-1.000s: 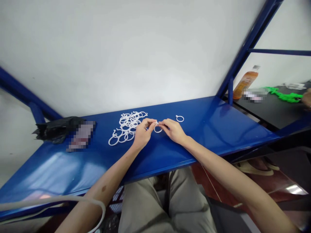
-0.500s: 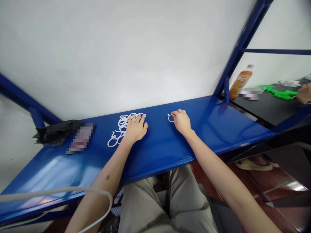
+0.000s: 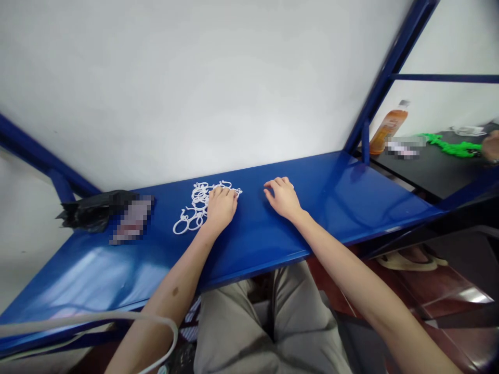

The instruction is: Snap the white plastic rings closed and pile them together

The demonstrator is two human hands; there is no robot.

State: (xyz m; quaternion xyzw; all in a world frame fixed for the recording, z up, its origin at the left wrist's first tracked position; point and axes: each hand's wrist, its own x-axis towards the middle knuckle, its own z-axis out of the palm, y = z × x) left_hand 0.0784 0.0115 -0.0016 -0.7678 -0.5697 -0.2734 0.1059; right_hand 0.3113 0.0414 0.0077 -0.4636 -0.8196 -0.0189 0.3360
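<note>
A loose pile of white plastic rings point(image 3: 200, 196), with small knob-like ends, lies on the blue table point(image 3: 249, 244). My left hand point(image 3: 222, 206) rests on the pile's right side, fingers bent down around a ring point(image 3: 239, 192) whose edge shows past the fingertips. The fingers hide the exact grip. To the right, apart from the pile, my right hand point(image 3: 284, 198) hovers low over the tabletop. Its thumb and fingers are apart, and nothing shows between them. A small white bit peeks out behind its knuckles, mostly hidden.
A black plastic bag point(image 3: 91, 213) and a blurred packet point(image 3: 134, 221) lie at the table's left. A white cable point(image 3: 97, 316) crosses the lower left. Past the blue frame, a dark table holds a bottle point(image 3: 390, 127), green material point(image 3: 462, 149) and another person's hand point(image 3: 491, 146).
My right hand has let go of the white ring it pinched, its fingers now spread. My left hand's fingers have curled down, and the pile's right edge has shifted slightly right.
</note>
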